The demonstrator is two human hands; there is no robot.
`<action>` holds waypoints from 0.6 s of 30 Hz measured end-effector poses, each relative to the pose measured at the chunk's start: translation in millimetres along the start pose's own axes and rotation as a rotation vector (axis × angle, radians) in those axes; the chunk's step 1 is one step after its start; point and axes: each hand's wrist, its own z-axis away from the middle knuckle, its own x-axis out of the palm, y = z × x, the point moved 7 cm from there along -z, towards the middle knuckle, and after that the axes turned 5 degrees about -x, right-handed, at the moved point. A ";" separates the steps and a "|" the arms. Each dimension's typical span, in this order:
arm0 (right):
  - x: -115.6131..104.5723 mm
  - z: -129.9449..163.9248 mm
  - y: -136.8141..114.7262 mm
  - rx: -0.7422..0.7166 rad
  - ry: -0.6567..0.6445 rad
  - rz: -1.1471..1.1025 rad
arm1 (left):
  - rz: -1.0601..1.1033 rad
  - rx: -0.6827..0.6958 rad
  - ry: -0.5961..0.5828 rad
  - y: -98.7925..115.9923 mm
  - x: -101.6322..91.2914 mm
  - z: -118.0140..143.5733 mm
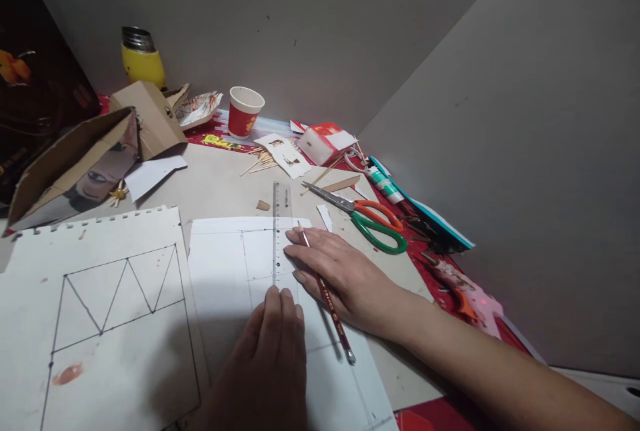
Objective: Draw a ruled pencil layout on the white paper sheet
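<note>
A clear plastic ruler (276,238) lies upright in view across a white sheet of paper (220,251) with faint pencil lines. My left hand (273,351) presses its closed fingertips on the ruler's near end. Flat on the sheet to the right, my right hand (345,274) rests its fingertips beside the ruler's edge. A dark red pencil (330,301) is tucked between its fingers, the sharpened tip pointing away from me. On the left lies a second sheet (125,364), torn from a spiral pad, with a drawn zigzag inside a frame.
Scissors (360,208) with orange and green handles lie beyond my right hand. Farther back are a red paper cup (245,111), thin sticks (260,163), a red-white box (325,142) and a yellow jar (143,64). Cut cardboard (150,121) stands left; a pink glue gun (470,291) lies right.
</note>
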 end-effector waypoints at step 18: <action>-0.4 -1.0 -3.7 0.000 0.015 0.043 | 0.003 -0.038 0.006 1.4 -2.7 -2.5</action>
